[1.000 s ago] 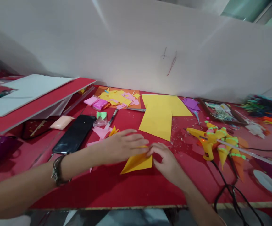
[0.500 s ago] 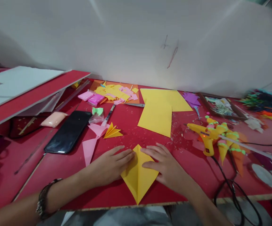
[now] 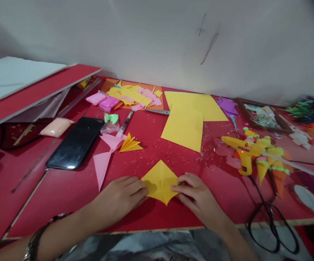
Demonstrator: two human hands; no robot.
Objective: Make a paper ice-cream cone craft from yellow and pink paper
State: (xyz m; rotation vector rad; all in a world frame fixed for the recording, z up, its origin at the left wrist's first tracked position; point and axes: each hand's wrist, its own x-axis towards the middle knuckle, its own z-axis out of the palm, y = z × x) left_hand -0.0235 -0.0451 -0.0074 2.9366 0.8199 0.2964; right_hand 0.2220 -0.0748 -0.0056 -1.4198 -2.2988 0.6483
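A creased, diamond-shaped piece of yellow paper (image 3: 160,177) lies between my hands near the table's front edge, its lower part tilted. My left hand (image 3: 128,192) pinches its left corner, and my right hand (image 3: 191,192) grips the right corner between thumb and fingers. Just beyond sits a small pleated yellow paper piece (image 3: 130,143), beside pink paper cut-outs (image 3: 102,166). Farther back, larger yellow sheets (image 3: 184,125) overlap on the red table.
At left lie a black phone (image 3: 76,143) and a peach packet (image 3: 56,127). A yellow glue gun (image 3: 244,154) with a looped black cord rests at right, touching decorated paper cones (image 3: 275,163). Scissors (image 3: 158,112) and paper scraps (image 3: 135,96) are at the back.
My hands have closed on the side corners of the yellow paper, which now looks shorter, with its lower tip farther from the table edge. The view has shifted slightly.
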